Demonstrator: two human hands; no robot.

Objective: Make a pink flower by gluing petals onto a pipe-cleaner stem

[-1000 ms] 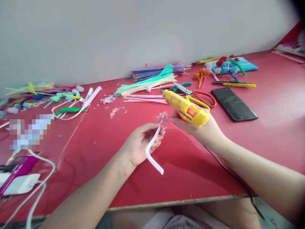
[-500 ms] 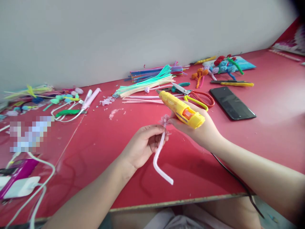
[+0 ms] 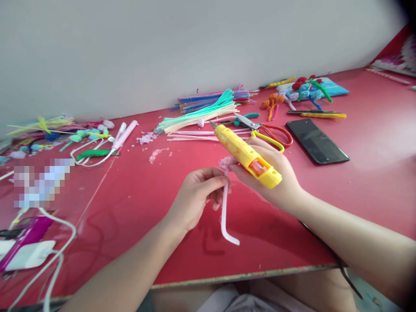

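Observation:
Between thumb and fingers, my left hand [image 3: 201, 188] pinches a pale pink pipe cleaner stem [image 3: 224, 212] whose lower end bends to the right. A fluffy pink flower head [image 3: 225, 163] tops the stem. My right hand [image 3: 276, 173] is closed around a yellow hot glue gun [image 3: 247, 154], its nozzle pointing up and left, beyond the flower head. Fingertips of the right hand reach the edge of the flower head; whether they grip it I cannot tell. Part of the right hand is hidden behind the glue gun.
Scissors [image 3: 273, 134] and loose pink pipe cleaners [image 3: 191, 138] lie behind the glue gun, near bundled pipe cleaners [image 3: 201, 115]. A phone [image 3: 317, 141] rests at right, beyond it finished pipe cleaner flowers [image 3: 304, 90]. White cables [image 3: 68, 234] run along the left. A black cord [image 3: 325, 247] crosses the front edge.
The stem has turned in my left hand, so its bent end hangs straighter and farther right. The glue gun has tilted slightly, its rear end lower.

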